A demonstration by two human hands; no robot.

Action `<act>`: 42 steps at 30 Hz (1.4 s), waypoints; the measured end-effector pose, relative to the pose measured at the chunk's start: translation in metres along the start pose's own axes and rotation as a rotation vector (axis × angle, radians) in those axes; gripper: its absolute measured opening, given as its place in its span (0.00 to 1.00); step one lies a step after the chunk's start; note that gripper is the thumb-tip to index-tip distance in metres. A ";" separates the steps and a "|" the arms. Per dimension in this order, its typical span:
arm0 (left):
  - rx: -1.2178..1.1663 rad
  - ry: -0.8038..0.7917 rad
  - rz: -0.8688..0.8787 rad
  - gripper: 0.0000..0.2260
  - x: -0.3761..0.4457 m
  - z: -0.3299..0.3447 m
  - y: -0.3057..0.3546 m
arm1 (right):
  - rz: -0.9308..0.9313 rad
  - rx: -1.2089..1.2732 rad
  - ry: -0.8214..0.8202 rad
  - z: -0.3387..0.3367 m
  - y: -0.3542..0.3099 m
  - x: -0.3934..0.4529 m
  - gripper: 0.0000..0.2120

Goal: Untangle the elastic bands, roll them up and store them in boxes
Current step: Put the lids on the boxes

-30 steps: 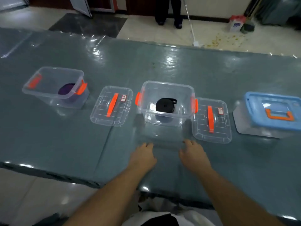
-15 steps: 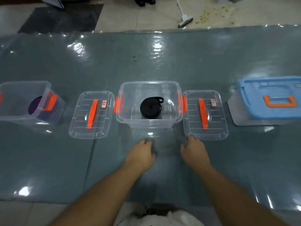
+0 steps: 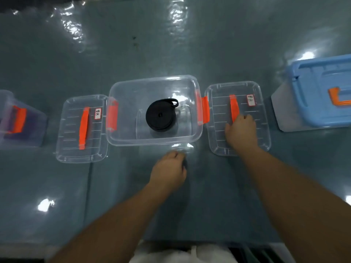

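Head view shows the rolled black elastic band (image 3: 161, 117) lying coiled on the floor of the open clear plastic box with orange side latches (image 3: 152, 139), its loose end looped at the far right of the coil. Rolling and storing look done for this band; closing the box seems to be the step in hand. The right hand (image 3: 240, 130) rests on the clear flat lid with an orange handle (image 3: 264, 118) just right of the box, fingers curled at the handle's near end, though whether they grip it I cannot tell. The left hand (image 3: 169, 170) sits on the table near the box's front wall, fingers loosely curled, holding nothing visible. Next, the lid likely needs lifting, carrying left over the box, and aligning with the rim. A 2nd clear lid (image 3: 66, 130) lies left of the box, a clear box with purple contents (image 3: 34, 126) beyond it, and a blue-lidded box (image 3: 313, 88) at far right. All stand on a glossy grey-green table cover (image 3: 133, 44) with glare patches.
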State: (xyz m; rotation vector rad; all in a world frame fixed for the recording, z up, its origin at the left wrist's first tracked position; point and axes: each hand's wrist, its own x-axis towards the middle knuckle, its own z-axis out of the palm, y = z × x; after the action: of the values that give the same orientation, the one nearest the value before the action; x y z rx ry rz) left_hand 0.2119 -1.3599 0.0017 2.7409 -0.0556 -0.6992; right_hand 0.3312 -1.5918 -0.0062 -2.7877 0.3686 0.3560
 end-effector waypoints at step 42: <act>-0.205 0.292 0.137 0.09 -0.064 -0.119 -0.069 | -0.116 0.218 0.131 -0.103 -0.095 -0.101 0.12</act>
State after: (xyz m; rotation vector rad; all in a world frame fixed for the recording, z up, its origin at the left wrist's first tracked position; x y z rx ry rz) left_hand 0.2090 -1.2527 0.1090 2.5816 -0.0989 -0.2489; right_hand 0.2844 -1.5169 0.1427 -2.6098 0.2559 0.1000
